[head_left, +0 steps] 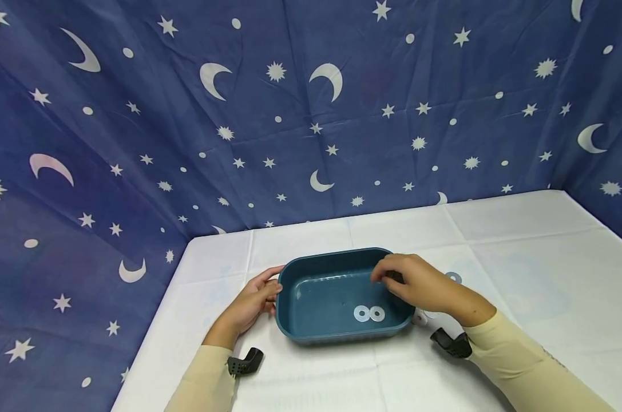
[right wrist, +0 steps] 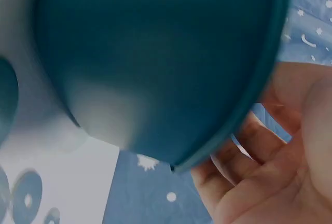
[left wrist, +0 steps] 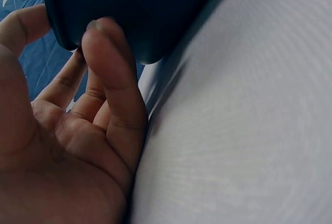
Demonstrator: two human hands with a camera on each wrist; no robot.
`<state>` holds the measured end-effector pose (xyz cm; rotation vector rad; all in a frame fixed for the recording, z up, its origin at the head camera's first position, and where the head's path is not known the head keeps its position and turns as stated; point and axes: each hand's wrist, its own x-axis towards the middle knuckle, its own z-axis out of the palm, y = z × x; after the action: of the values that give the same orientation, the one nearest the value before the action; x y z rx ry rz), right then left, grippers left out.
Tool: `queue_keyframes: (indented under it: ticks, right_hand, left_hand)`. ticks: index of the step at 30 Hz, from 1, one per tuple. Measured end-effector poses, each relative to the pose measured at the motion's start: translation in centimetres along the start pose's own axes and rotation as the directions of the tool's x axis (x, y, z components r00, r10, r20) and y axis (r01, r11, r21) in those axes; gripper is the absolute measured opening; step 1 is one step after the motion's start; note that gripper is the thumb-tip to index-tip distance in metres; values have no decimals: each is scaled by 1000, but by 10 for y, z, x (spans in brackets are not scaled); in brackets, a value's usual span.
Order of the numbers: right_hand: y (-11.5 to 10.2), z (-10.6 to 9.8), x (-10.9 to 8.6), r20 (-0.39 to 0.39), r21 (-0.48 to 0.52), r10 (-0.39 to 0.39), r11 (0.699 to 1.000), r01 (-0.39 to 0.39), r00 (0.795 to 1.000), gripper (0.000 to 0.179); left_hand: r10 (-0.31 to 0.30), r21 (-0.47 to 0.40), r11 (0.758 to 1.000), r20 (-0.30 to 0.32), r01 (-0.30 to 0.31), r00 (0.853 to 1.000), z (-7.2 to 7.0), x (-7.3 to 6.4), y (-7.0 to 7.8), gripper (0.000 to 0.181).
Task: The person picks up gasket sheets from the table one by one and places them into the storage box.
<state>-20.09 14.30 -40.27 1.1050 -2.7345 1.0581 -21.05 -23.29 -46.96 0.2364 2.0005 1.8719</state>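
A dark teal rectangular plastic bin (head_left: pixel 321 332) stands on the white cloth. My left hand (head_left: pixel 252 302) holds its left end; in the left wrist view the thumb is at the rim and the fingers lie against the outer wall. Two metal washers (head_left: pixel 361 313) lie side by side on the bin's floor, towards its near right. Over the right end reaches my right hand (head_left: pixel 416 280), fingers bent loosely down inside, thumb and index apart with nothing seen between them. In the right wrist view the bin wall hides those fingertips.
More flat washers (head_left: pixel 453 277) lie on the white cloth (head_left: pixel 311 377) to the right of the bin, partly covered by the right hand and wrist. A blue curtain (head_left: pixel 290 126) with moons and stars rises behind and beside the table. Black wrist mounts (head_left: pixel 246 362) sit on both sleeves.
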Motion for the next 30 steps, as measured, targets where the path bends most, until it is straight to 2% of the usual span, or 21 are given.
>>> queue_keyframes:
  ticks: [5, 13, 22, 30]
  right_hand:
    - [4, -12, -2, -116, -26, 45, 999, -48, 992, 22]
    - [15, -25, -2, -154, -65, 132, 988, -144, 979, 18]
    - [33, -29, -6, -143, -56, 308, 946, -318, 941, 9]
    - [51, -29, -9, -84, -72, 379, 920, -385, 922, 5]
  left_hand:
    - [-1, -7, 1000, 8, 1, 1000, 0, 1, 2, 58]
    - [3, -2, 1000, 4, -3, 1000, 0, 2, 2, 58]
    - [13, -5, 1000, 3, -13, 1000, 0, 3, 2, 58]
    - [6, 0, 1000, 5, -6, 1000, 0, 1, 1, 58]
